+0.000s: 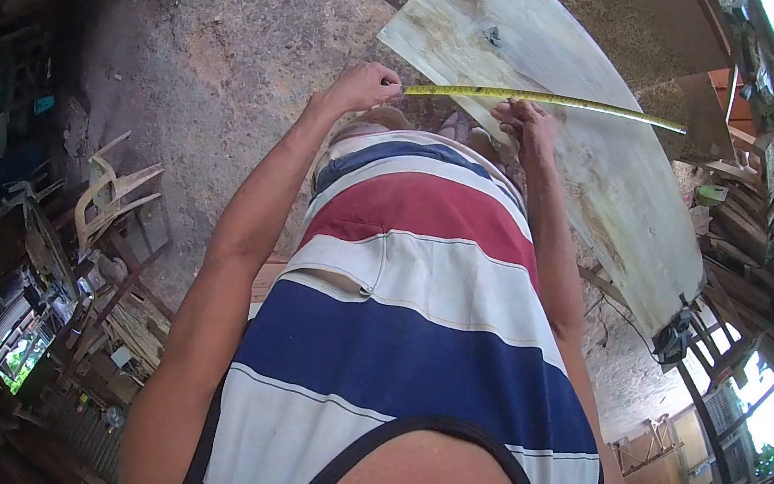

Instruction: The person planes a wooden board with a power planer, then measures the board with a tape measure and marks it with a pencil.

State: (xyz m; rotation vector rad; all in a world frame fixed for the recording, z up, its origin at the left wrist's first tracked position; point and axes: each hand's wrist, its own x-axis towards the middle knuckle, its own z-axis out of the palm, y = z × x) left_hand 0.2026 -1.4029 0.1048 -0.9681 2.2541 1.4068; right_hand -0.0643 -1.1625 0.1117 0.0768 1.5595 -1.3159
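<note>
The bare earth floor (237, 36) fills the view from 9 to 12 o'clock. Over it, from 12 round to 4 o'clock, lies a big pale plywood sheet (608, 191) with a curved edge, stained in places. My striped shirt (412, 337) covers everything from the centre down to 6 o'clock and hides the ground under me.

At 9 o'clock a pale plastic chair (116, 194) lies tipped over among stacked timber and clutter, well apart from my arms. At 4 o'clock a dark tool (673, 340) sits at the sheet's far edge; I cannot tell what it is.

The yellow tape blade (581, 105) stretches level across the sheet, from 12 out toward 2 o'clock.

My left hand (363, 86), at 11 o'clock, is clenched, pinching the blade's near end just off the sheet's edge. My right hand (525, 122), at 1 o'clock, is half curled with its fingers bent down onto the blade where it crosses the sheet. Whether it grips the blade or only presses it, I cannot tell. The two hands are near each other, with the blade bridging them.
</note>
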